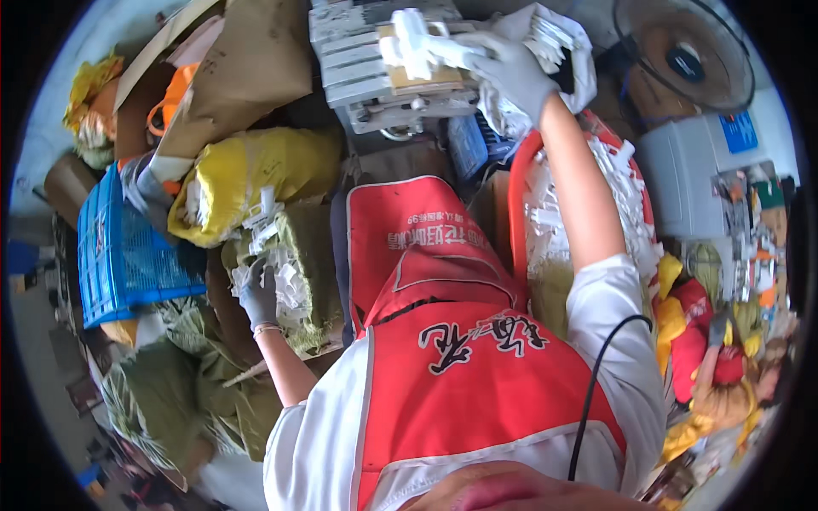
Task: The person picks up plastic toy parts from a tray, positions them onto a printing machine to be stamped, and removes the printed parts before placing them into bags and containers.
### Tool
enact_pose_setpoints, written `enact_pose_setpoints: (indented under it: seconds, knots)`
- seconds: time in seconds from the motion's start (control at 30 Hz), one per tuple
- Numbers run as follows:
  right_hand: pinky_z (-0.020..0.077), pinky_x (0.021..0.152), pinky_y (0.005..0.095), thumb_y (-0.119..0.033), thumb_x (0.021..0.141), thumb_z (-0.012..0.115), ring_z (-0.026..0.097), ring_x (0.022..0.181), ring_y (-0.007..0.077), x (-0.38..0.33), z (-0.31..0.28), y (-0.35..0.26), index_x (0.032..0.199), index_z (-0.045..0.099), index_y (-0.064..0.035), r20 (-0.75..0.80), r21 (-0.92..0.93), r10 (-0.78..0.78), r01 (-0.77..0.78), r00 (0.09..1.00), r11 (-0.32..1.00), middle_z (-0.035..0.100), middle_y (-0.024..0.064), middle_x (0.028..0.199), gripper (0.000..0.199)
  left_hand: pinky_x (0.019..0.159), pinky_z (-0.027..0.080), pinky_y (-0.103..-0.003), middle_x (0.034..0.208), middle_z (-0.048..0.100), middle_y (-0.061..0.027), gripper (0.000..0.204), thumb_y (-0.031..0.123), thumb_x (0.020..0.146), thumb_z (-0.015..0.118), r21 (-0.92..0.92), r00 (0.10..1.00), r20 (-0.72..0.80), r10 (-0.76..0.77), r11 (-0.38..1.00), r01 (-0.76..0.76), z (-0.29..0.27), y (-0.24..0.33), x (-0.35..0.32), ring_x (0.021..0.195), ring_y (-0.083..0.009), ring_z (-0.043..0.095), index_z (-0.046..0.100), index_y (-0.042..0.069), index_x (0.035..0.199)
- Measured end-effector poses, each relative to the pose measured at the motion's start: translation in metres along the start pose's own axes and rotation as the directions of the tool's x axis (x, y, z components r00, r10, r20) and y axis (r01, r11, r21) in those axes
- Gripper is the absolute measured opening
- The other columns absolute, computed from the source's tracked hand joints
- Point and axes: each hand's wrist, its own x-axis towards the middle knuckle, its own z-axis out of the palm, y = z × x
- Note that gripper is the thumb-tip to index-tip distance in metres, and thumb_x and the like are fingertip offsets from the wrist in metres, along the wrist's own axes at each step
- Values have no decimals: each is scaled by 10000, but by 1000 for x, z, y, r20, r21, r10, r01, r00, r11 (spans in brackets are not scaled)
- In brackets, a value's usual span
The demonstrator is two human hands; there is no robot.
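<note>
My right hand (514, 75), in a pale grey glove, reaches forward over a grey slatted bench (342, 64). Its fingers are closed on a white plastic part (412, 44), which lies over a light wooden block (430, 83). Down at the left, my gloved left hand (258, 300) is among white plastic parts (290, 281) in a lined, open-topped container (317, 311). Its fingers look curled round one of these parts, though the parts' exact kind is not clear.
White parts fill a red tub (518, 192) under my right forearm. A white bag (582, 68) lies beside the bench, near a fan (686, 61). To the left are a yellow sack (277, 166), a blue crate (106, 247) and cardboard (256, 72). Another person (724, 392) sits far right.
</note>
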Motion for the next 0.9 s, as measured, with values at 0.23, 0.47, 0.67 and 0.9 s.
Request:
enact_pose_setpoints:
  seconds: [0.23, 0.47, 0.67, 0.9]
  knots:
    - [449, 886, 351, -144, 861, 585, 573, 1023, 287, 8, -16, -15, 1227, 524, -33, 207, -391, -384, 436, 900, 811, 600, 160, 1105, 387, 836, 491, -320, 1087, 618, -138, 322, 35, 844, 610, -178, 880, -427, -208, 973, 144, -51, -29, 25, 912, -255, 597, 558, -22, 1156]
    - [432, 654, 256, -79, 816, 528, 545, 794, 128, -272, -193, 7, 939, 586, -50, -303, 150, -191, 245, 934, 958, 584, 26, 922, 139, 847, 498, -316, 1097, 618, -148, 250, 97, 902, 580, -308, 887, -424, -182, 950, 48, -61, -35, 61, 929, -231, 594, 598, -62, 1094]
    - [451, 653, 272, -165, 912, 496, 566, 797, 153, -293, -169, -45, 1057, 536, -35, -433, 149, -271, 365, 859, 919, 585, 60, 944, 199, 860, 492, -326, 1086, 639, -129, 282, 115, 911, 553, -512, 999, 41, -17, 858, 35, 57, 85, 71, 945, -207, 611, 596, -40, 1142]
    - [435, 941, 374, -436, 854, 504, 530, 1135, 300, -292, -124, 220, 1297, 480, -109, -367, -121, 724, -802, 584, 586, 523, 136, 1294, 551, 852, 478, -335, 1039, 660, -125, 245, 115, 851, 583, -346, 803, 365, 471, 869, -353, 94, 199, 70, 959, -245, 625, 638, 28, 1073]
